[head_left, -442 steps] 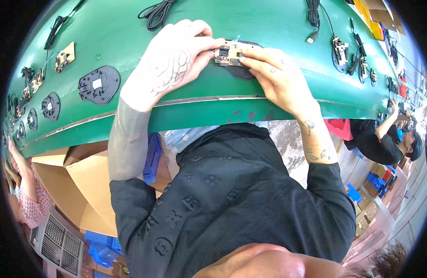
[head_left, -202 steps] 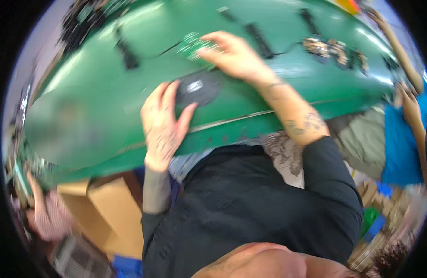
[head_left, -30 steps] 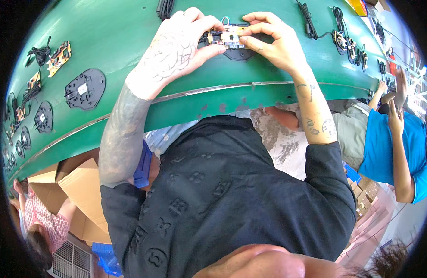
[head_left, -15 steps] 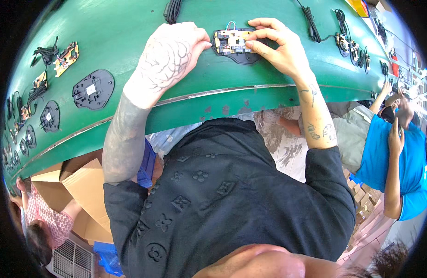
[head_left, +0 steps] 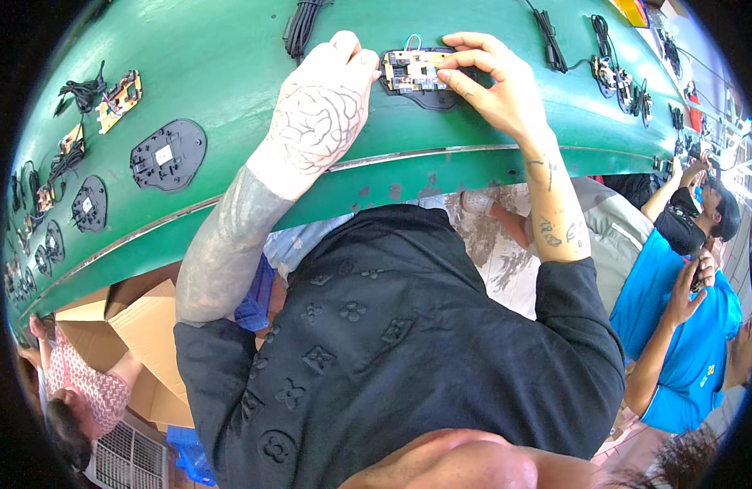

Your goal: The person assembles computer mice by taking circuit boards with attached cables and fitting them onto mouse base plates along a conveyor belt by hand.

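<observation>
A tan circuit board (head_left: 412,72) with a looped blue-and-red wire pair at its top sits on a black plastic base plate (head_left: 431,100). My right hand (head_left: 498,80) grips the right end of the board between thumb and fingers. At the other end is my left hand (head_left: 325,102), its fingers closed and pressed together beside the plate's left edge. Whatever those fingers may hold is hidden behind the hand. Just beyond it lies a bundled black cable (head_left: 302,28).
On the green conveyor belt (head_left: 253,73) lie another base plate (head_left: 168,155) and a cabled circuit board (head_left: 120,101) to my left. More boards with cables (head_left: 608,73) lie to the right. A metal-edged rim (head_left: 474,150) runs along the near side. Co-workers stand at both sides.
My left hand has shifted right and turned, knuckles up. The board and plate have moved slightly right. My right hand keeps its grip. The co-worker in blue at right has moved.
</observation>
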`<state>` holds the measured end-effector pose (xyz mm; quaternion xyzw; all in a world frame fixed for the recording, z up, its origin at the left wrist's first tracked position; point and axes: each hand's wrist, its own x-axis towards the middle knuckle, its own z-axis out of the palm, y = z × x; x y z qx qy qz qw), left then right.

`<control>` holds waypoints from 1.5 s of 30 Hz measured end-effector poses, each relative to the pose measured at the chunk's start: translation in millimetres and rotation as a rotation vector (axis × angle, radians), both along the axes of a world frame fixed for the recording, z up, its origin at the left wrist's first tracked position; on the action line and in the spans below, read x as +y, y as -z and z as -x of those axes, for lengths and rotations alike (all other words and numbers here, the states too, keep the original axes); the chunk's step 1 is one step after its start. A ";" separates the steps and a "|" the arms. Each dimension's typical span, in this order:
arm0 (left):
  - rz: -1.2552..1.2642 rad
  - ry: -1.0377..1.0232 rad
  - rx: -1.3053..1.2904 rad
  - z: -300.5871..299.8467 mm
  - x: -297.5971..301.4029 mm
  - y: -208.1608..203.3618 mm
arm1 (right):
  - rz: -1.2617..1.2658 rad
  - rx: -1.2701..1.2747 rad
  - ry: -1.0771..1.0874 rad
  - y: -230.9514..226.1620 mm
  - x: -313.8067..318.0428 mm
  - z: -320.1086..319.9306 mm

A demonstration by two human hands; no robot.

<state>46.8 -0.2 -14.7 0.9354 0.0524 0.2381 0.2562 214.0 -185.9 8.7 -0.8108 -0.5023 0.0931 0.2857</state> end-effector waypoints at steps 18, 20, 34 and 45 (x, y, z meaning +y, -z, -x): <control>-0.048 -0.109 -0.190 -3.3 28.9 5.4 | -0.105 -0.429 -0.122 2.4 37.0 35.3; -0.020 -0.098 -0.159 -1.2 37.9 -9.5 | -0.082 -0.529 0.001 2.2 33.0 12.1; 0.122 -0.445 -0.296 121.2 82.8 -33.4 | -0.025 -0.228 -0.230 -11.3 138.1 59.7; 0.024 -0.401 0.094 187.3 93.2 -4.5 | -0.228 -0.065 -0.567 35.0 274.2 101.6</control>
